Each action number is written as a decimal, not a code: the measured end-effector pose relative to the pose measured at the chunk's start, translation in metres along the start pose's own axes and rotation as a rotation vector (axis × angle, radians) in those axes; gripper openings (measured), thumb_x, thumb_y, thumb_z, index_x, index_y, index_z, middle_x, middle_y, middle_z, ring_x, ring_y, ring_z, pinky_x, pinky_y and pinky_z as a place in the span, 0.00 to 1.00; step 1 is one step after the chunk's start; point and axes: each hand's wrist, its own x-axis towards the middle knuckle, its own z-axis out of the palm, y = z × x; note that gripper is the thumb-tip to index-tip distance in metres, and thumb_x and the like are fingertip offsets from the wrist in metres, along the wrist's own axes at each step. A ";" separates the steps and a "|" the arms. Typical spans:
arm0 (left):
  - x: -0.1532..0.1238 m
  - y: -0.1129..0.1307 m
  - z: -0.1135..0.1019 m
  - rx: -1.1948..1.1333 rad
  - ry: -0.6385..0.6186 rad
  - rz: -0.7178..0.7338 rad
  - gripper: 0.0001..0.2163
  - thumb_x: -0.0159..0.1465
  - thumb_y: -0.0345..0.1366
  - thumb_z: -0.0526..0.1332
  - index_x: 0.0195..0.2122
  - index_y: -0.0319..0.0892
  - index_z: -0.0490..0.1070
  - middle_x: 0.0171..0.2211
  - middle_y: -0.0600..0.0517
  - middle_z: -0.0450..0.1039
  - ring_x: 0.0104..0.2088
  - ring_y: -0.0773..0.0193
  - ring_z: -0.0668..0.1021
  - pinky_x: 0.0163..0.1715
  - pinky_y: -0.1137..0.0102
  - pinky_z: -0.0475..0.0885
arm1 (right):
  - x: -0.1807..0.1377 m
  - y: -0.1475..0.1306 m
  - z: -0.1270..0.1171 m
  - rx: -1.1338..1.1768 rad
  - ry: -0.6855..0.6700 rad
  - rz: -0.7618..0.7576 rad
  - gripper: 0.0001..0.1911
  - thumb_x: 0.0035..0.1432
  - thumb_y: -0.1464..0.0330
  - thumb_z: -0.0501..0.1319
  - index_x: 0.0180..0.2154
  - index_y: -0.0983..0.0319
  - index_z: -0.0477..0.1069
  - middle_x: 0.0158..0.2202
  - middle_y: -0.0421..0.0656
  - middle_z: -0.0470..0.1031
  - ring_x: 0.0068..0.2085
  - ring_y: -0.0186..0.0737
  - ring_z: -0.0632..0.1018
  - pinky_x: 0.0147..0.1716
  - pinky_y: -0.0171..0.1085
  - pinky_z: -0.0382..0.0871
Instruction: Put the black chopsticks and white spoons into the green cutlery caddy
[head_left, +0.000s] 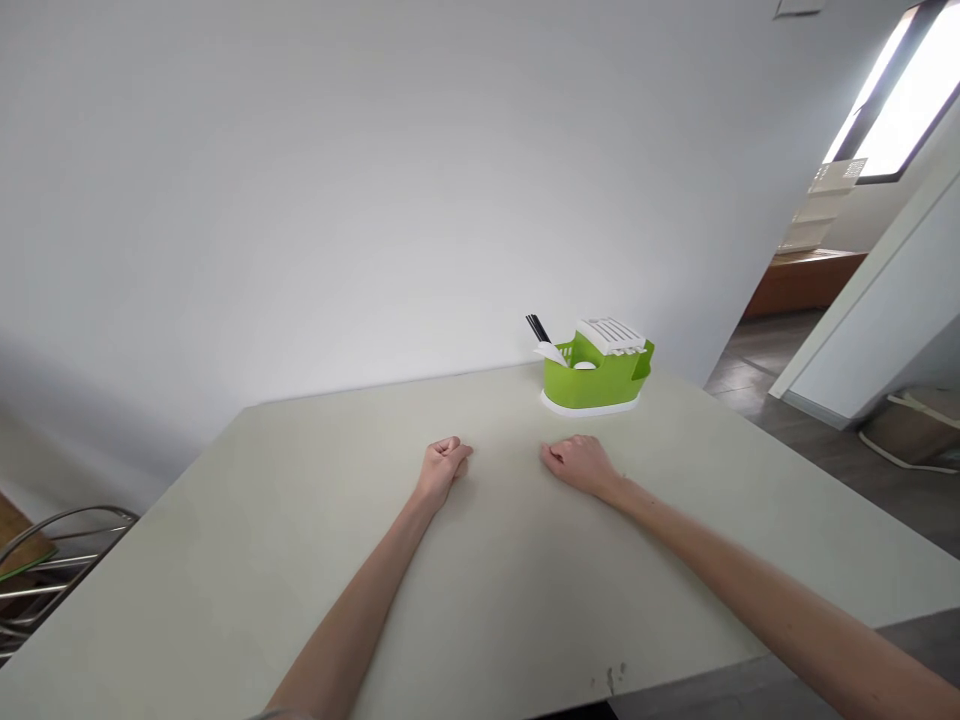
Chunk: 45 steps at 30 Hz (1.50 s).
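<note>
Both my arms reach out over a pale beige table (262,520). My left hand (442,464) rests on the tabletop curled into a loose fist, with nothing visible in it. My right hand (579,463) lies knuckles up a short way to its right, fingers curled under, also with nothing visible in it. Behind the right hand, near the table's far edge, stands a green plastic cutlery drainer (596,378) on a white base. It holds a white slotted insert, a white utensil and some black sticks. Neither hand touches it.
A plain white wall runs behind the table. A metal wire rack (52,560) sits low at the left. To the right, dark wood flooring leads past a white partition (877,290) toward a bright window. A basket-like object (911,425) lies on the floor there.
</note>
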 end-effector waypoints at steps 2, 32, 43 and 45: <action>-0.001 -0.003 0.000 0.033 0.011 0.006 0.28 0.51 0.36 0.68 0.23 0.47 0.41 0.19 0.63 0.41 0.19 0.75 0.49 0.22 0.71 0.44 | -0.001 0.001 0.001 0.019 0.009 0.007 0.29 0.74 0.62 0.50 0.23 0.59 0.78 0.27 0.45 0.82 0.29 0.39 0.78 0.29 0.37 0.52; -0.022 0.004 0.014 0.519 -0.133 0.034 0.17 0.54 0.34 0.58 0.23 0.46 0.44 0.23 0.59 0.42 0.25 0.69 0.48 0.25 0.69 0.44 | -0.006 0.014 0.007 0.347 0.130 0.055 0.21 0.66 0.60 0.52 0.22 0.58 0.52 0.19 0.37 0.61 0.23 0.35 0.58 0.27 0.36 0.48; -0.025 0.006 0.012 0.528 -0.131 0.007 0.20 0.58 0.37 0.61 0.23 0.46 0.44 0.22 0.60 0.41 0.24 0.69 0.48 0.25 0.69 0.45 | -0.010 0.009 -0.006 0.566 0.133 0.126 0.22 0.67 0.57 0.53 0.24 0.57 0.50 0.20 0.35 0.60 0.24 0.35 0.61 0.27 0.35 0.55; -0.026 0.006 0.012 0.541 -0.136 0.012 0.20 0.59 0.38 0.60 0.23 0.46 0.44 0.22 0.60 0.41 0.24 0.69 0.48 0.25 0.69 0.45 | -0.010 0.008 -0.007 0.603 0.140 0.134 0.21 0.67 0.57 0.54 0.25 0.57 0.52 0.21 0.36 0.63 0.25 0.36 0.63 0.27 0.35 0.56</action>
